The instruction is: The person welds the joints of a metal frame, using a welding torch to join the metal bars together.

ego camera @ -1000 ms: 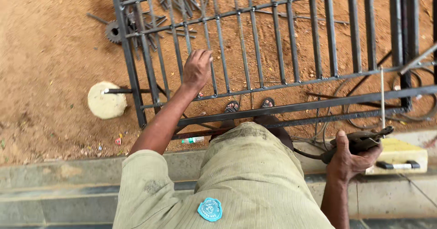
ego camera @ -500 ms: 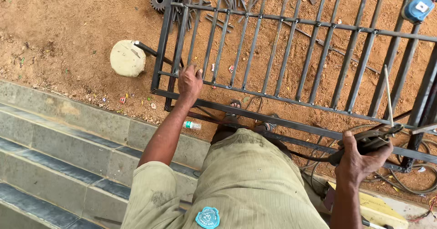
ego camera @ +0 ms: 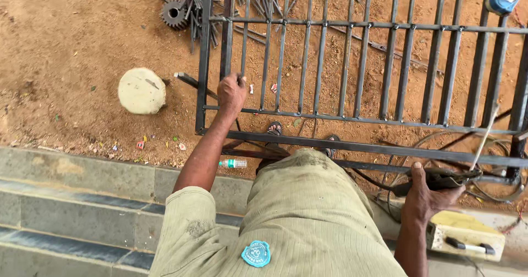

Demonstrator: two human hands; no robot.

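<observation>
Head view, looking straight down over a green shirt: the left hand (ego camera: 231,92) is curled around an upright bar of the black metal gate (ego camera: 352,57), near the gate's left edge, just above its lower rails. The gate lies over sandy ground; its top and right side run out of the picture. The right hand (ego camera: 426,197) is closed on the handle of a dark welding holder (ego camera: 440,179), from which a thin rod (ego camera: 487,134) rises toward the bars; the holder's tip is hard to make out against the cables (ego camera: 489,145) coiled beneath. Sandalled toes (ego camera: 274,128) peek out under the lowest rail, the rest hidden by the shirt. A round pale block (ego camera: 142,90) sits left of the gate, a small plastic bottle (ego camera: 234,163) by the stone step (ego camera: 82,178), and what may be a yellow box (ego camera: 465,233) at the lower right.
</observation>
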